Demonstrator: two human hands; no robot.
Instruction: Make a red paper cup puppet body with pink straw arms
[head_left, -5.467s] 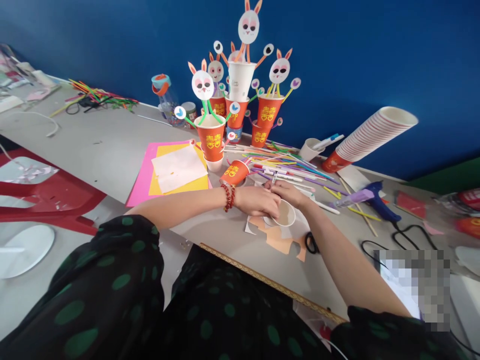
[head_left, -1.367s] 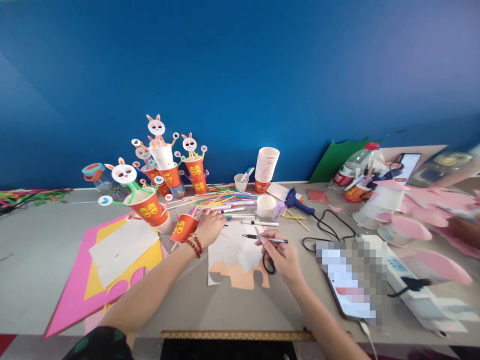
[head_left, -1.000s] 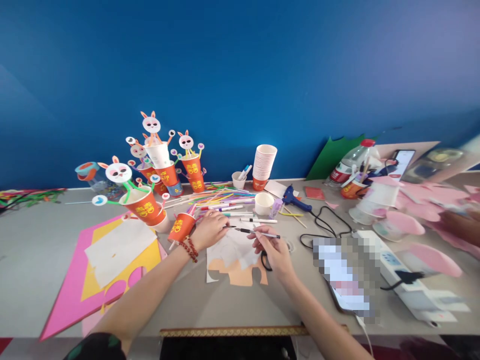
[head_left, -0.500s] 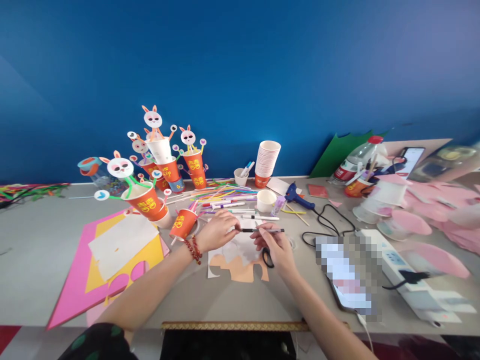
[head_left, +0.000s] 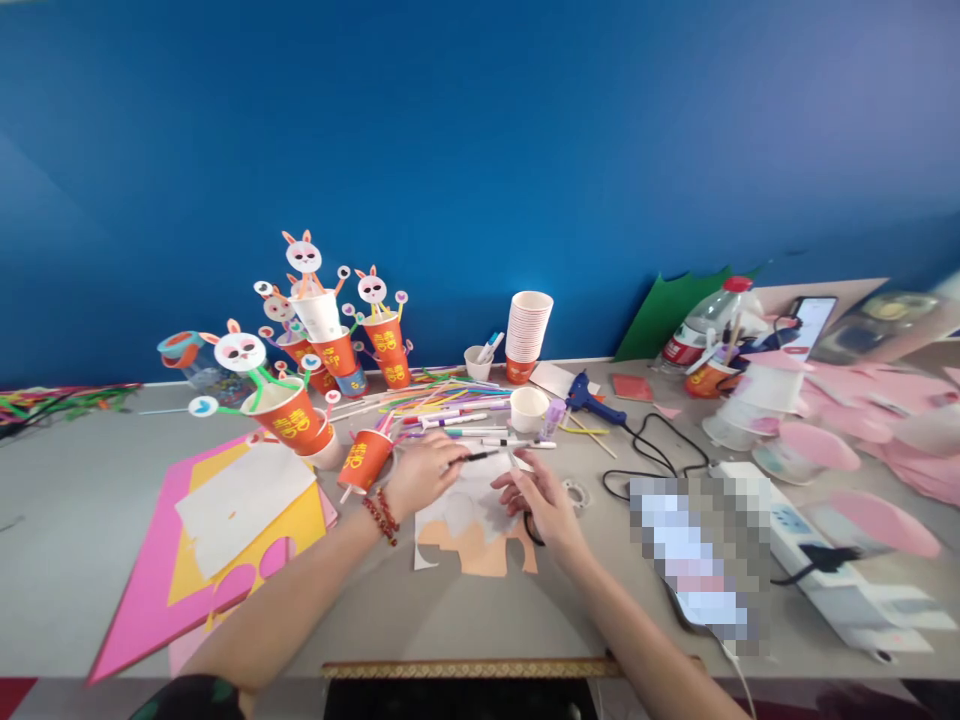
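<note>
My left hand [head_left: 429, 474], with a beaded bracelet at its wrist, pinches a black pen [head_left: 480, 456] that points right above the white paper. Opposite it is my right hand [head_left: 546, 500], thumb and fingers apart, away from the pen. The black loop of what looks like scissors [head_left: 534, 530] shows under this hand; whether they touch is hidden. Between and below the hands lie white paper [head_left: 427, 505] and an orange cut-out sheet [head_left: 480, 552]. Behind them, several markers [head_left: 517, 443] lie in rows.
Paper cups with rabbit figures [head_left: 289, 415] stand at left, near pink and yellow sheets [head_left: 142, 570]. A cup stack [head_left: 529, 330], small white cup [head_left: 529, 408] and blue glue gun [head_left: 592, 398] are behind. Right are a phone [head_left: 694, 570], power strip [head_left: 795, 545] and cables.
The pen has left my right hand and is now held by my left alone, further left. My right fingers have spread apart. The view has shifted slightly.
</note>
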